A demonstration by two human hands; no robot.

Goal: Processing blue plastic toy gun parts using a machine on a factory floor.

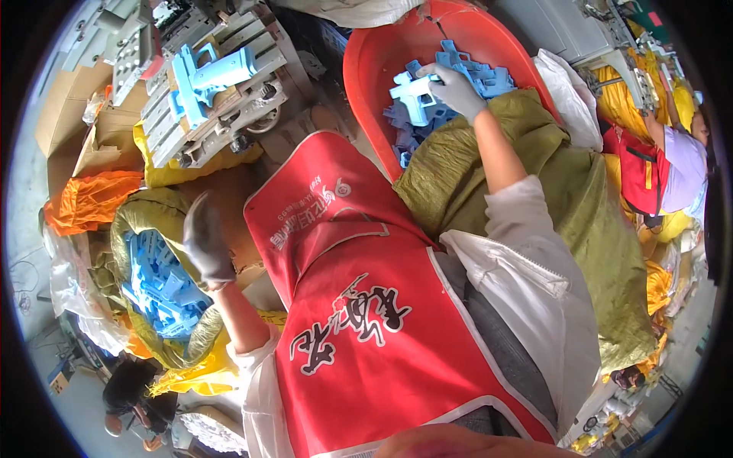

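Note:
My right hand [456,90], in a grey glove, grips a light blue plastic toy pistol [413,100] over the red tub [356,76]. Beneath it in the tub lie several darker-looking blue toy pistol pieces [489,79]. My left hand [206,243], also gloved, is raised beside the open green sack [126,210], its fingers stretched out and holding nothing. Inside that sack are many blue plastic pieces [159,284]. Another blue toy pistol [210,79] rests on the slatted metal fixture [164,122] of a machine at the upper left.
An olive-green woven sack [565,206] drapes over the tub's near side and down my right. Cardboard boxes [72,130] and an orange bag [92,200] stand at the far left. Other people [679,164] are at the right edge and lower left [134,393].

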